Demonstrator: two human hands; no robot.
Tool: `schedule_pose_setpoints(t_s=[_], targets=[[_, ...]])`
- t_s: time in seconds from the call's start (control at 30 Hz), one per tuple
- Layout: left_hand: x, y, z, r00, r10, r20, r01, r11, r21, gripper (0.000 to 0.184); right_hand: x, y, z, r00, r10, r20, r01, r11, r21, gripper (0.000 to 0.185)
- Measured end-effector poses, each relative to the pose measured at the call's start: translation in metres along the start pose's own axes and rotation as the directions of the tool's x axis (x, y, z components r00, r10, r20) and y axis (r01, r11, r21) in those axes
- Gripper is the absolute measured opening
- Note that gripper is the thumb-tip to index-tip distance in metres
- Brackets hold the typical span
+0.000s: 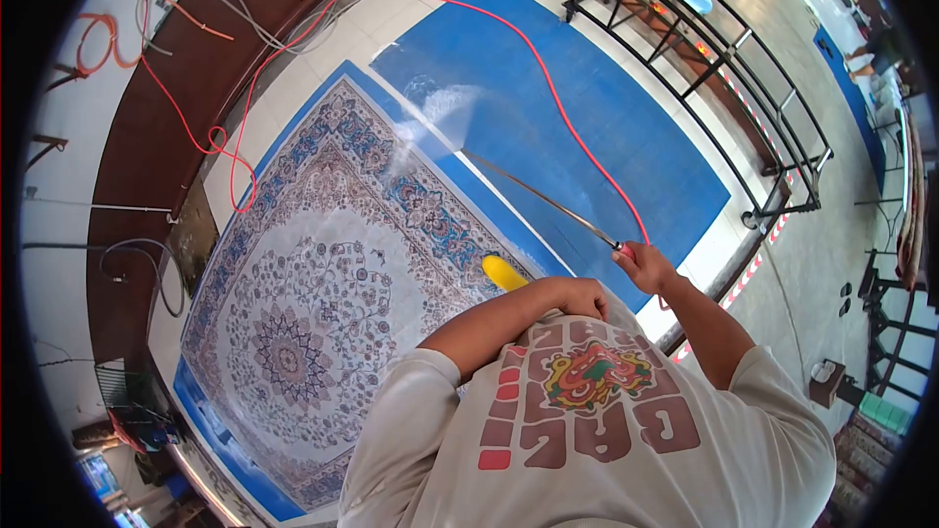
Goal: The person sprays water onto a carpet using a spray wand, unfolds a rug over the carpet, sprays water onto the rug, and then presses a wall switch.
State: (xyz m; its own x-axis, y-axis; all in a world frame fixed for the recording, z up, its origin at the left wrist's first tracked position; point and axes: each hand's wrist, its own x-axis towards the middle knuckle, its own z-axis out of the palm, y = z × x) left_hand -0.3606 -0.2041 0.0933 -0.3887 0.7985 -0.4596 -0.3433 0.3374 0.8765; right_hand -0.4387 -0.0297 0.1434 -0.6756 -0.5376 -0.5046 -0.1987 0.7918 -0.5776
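Spraying toward the patterned rug (328, 235), wand (548, 198) in right hand (646, 269)

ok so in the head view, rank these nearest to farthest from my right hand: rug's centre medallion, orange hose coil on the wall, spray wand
1. Spray wand: gripped in your right hand.
2. Rug medallion: on the floor, off to your left.
3. Orange hose coil: hung up at the far upper left.

Pale tiled floor (716, 246) before me; blue mats (650, 137) on it; patterned rug (303, 298) on one, red hose (548, 81) running over other.
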Motion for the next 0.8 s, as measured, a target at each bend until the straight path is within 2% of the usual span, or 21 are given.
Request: schedule_pose_setpoints(t_s=[0.07,0.13,0.2,0.23,0.27,0.33,0.37,0.43,0.47,0.53,0.57,0.63,0.67,0.73,0.8], targets=[[0.000,0.002,-0.014,0.997,0.081,0.000,-0.079,0.972,0.222,0.019,0.015,-0.013,-0.005,0.999,-0.043,-0.018,0.043,0.999,-0.005,0.047],[-0.001,0.015,-0.025,0.990,0.137,0.026,-0.139,0.965,0.223,0.018,0.018,-0.017,-0.012,0.994,-0.087,-0.060,0.090,0.995,0.045,0.045],[0.002,0.028,-0.032,0.984,0.158,0.088,-0.176,0.948,0.267,0.020,0.011,-0.010,-0.018,0.995,-0.063,-0.082,0.065,0.998,0.018,0.044],[0.001,0.034,-0.036,0.972,0.219,0.083,-0.234,0.933,0.273,0.024,0.005,-0.007,-0.024,0.997,-0.026,-0.070,0.028,0.999,0.029,0.044],[0.003,0.038,-0.039,0.971,0.218,0.097,-0.236,0.932,0.276,0.024,-0.002,-0.001,-0.028,0.998,0.010,-0.059,-0.007,0.999,0.042,0.043],[0.009,0.047,-0.046,0.994,0.065,0.092,-0.098,0.895,0.436,0.029,-0.019,0.020,-0.030,0.995,0.074,-0.066,-0.071,0.997,0.038,0.043],[0.004,0.051,-0.052,0.994,0.059,0.094,-0.095,0.890,0.446,0.029,-0.025,0.031,-0.031,0.990,0.127,-0.066,-0.125,0.992,0.026,0.043],[-0.004,0.062,-0.059,0.999,0.052,-0.014,-0.034,0.816,0.578,0.036,-0.040,0.040,-0.035,0.975,0.210,-0.065,-0.209,0.978,0.024,0.038],[-0.002,0.066,-0.067,0.999,0.051,-0.014,-0.033,0.813,0.581,0.036,-0.046,0.042,-0.038,0.963,0.263,-0.060,-0.260,0.964,0.048,0.034],[0.007,0.073,-0.082,0.987,-0.120,0.104,0.027,0.774,0.633,0.041,-0.052,0.034,-0.052,0.953,0.301,-0.040,-0.299,0.953,0.047,0.035],[0.011,0.071,-0.085,0.986,-0.124,0.109,0.028,0.775,0.631,0.041,-0.054,0.034,-0.057,0.939,0.343,-0.014,-0.342,0.939,0.041,0.035],[0.017,0.067,-0.098,0.997,-0.071,-0.008,0.060,0.772,0.633,0.039,-0.048,0.051,-0.069,0.937,0.351,-0.004,-0.350,0.936,0.026,0.041],[0.021,0.063,-0.106,0.997,-0.081,0.006,0.059,0.771,0.634,0.039,-0.050,0.061,-0.072,0.930,0.367,0.010,-0.367,0.930,0.015,0.049],[0.008,0.067,-0.133,0.998,0.045,0.047,-0.065,0.774,0.630,0.038,-0.037,0.073,-0.087,0.930,0.365,0.048,-0.367,0.929,0.046,0.049],[-0.012,0.083,-0.155,0.998,0.047,-0.046,-0.013,0.830,0.557,0.039,-0.018,0.098,-0.096,0.956,0.294,0.002,-0.293,0.954,0.056,0.049]])
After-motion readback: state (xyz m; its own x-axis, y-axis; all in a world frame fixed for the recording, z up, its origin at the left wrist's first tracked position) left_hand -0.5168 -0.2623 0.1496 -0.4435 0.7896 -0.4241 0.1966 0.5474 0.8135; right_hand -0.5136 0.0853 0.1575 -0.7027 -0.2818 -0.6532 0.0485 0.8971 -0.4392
